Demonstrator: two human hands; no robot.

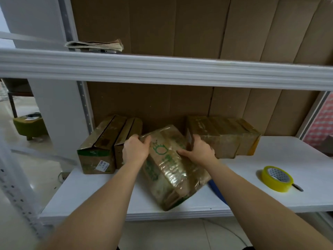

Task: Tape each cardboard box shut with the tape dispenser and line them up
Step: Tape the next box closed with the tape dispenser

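A taped cardboard box (171, 170) with green print lies askew on the white shelf (270, 199), its near corner at the shelf's front edge. My left hand (135, 148) grips its far left corner, thumb on top. My right hand (198, 150) holds its far right edge, thumb on the box top. Two upright boxes (100, 147) stand side by side at the back left. A row of taped boxes (227, 136) stands at the back right. A yellow roll of tape (277, 178) lies on the shelf at the right.
A blue object (216, 192) shows under my right forearm. Something dark and thin (297, 187) pokes out behind the tape roll. An upper shelf (162, 69) crosses overhead with a folded stack of paper (95, 45). Cardboard sheets (198, 24) line the back. A green stool (28, 127) stands left.
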